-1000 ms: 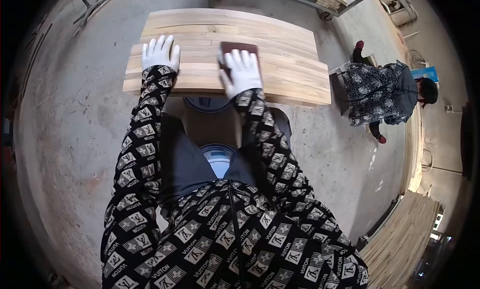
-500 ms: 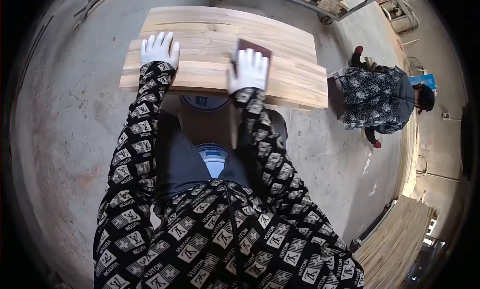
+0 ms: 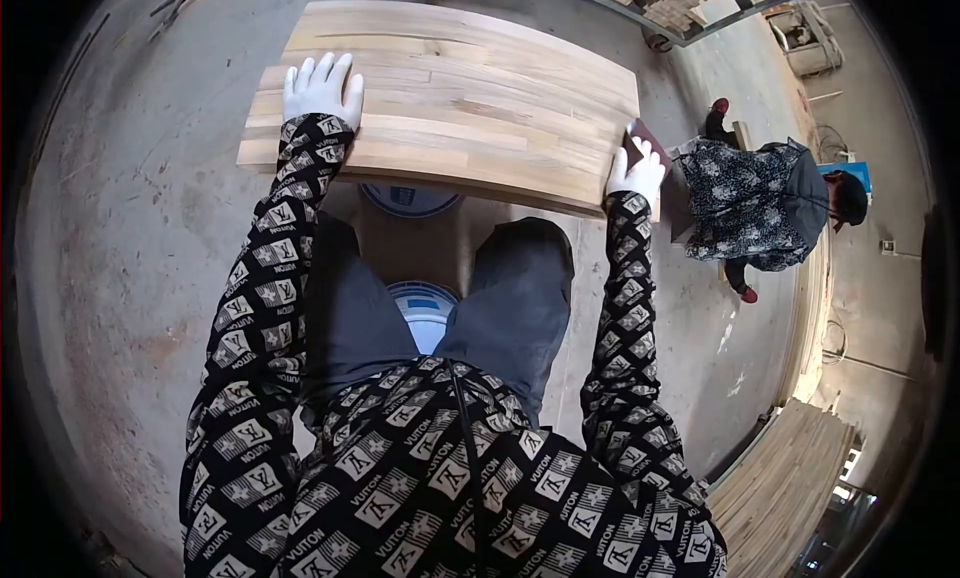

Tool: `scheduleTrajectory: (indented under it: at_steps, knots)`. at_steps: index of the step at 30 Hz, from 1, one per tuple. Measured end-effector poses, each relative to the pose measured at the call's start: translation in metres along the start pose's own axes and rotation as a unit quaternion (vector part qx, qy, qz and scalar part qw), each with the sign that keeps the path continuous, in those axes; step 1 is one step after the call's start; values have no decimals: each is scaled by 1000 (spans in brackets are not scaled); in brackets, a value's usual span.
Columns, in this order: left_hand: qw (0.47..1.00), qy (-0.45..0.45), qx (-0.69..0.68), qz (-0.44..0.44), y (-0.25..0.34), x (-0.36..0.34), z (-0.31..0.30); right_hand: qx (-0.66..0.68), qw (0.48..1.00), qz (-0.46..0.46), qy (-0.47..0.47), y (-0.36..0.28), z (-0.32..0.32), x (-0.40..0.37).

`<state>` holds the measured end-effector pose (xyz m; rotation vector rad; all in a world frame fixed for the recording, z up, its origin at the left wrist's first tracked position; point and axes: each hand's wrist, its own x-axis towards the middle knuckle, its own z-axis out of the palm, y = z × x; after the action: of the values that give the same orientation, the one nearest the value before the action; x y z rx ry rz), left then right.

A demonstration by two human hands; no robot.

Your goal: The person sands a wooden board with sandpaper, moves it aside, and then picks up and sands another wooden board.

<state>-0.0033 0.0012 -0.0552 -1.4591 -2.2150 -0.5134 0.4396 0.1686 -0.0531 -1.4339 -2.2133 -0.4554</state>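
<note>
A pale laminated wood panel (image 3: 470,98) lies before me, apparently with another offset beneath it. My left hand (image 3: 323,88), in a white glove, rests flat on its left side with fingers spread. At the right end, my gloved right hand (image 3: 636,172) presses a dark reddish-brown sheet of sandpaper (image 3: 648,136) against the panel's edge. The fingers lie over the sheet and hide part of it.
A bucket with a blue-rimmed lid (image 3: 410,200) stands under the panel, and another bucket (image 3: 424,313) is between my legs. At right a person (image 3: 750,198) is bent low near the panel. Stacked boards (image 3: 785,478) lie lower right; a wheeled rack (image 3: 650,18) is at the top.
My right hand has moved right with the sandpaper, from the middle of the panel to its right end. My left hand stays in nearly the same place.
</note>
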Motion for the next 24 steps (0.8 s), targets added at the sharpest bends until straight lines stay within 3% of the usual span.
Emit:
scheduleTrajectory:
  at_steps: [1, 3, 4, 5, 6, 7, 11, 15, 18, 20, 21, 22, 24]
  knots:
    - [1000, -2, -1, -4, 0, -1, -2, -20, 1000, 15, 11, 6, 7, -4]
    - [1000, -6, -12, 5, 2, 1, -6, -55, 991, 102, -73, -40, -15, 6]
    - [1000, -17, -10, 1, 3, 1, -9, -54, 996, 65, -14, -62, -4, 4]
    - [1000, -16, -8, 4, 3, 2, -9, -34, 998, 40, -17, -93, 3, 7]
    - [1000, -14, -7, -1, 2, 1, -7, 22, 997, 19, -78, -135, -13, 13]
    - [1000, -13, -7, -6, 2, 0, -5, 59, 998, -25, -8, -171, -2, 6]
    - [1000, 3, -10, 4, -1, 1, -2, 197, 964, -177, -32, -266, -19, -6]
    - [999, -14, -32, 6, -3, -2, 3, 233, 950, -207, -25, -224, -18, 5]
    - [1000, -5, -15, 6, -1, -2, 0, 110, 980, -122, -116, -137, -21, 23]
    - [1000, -5, -18, 2, -1, -2, 1, 70, 993, -96, -15, -61, -1, 16]
    - [1000, -3, -15, 2, -1, -1, 1, 41, 996, -80, -6, -21, 12, 14]
    - [1000, 3, -17, 1, -1, -1, 2, 36, 997, -28, -58, 7, 10, 12]
    - [1000, -7, -12, -2, 0, 0, -2, -26, 1000, -9, 1, 26, 15, 3]
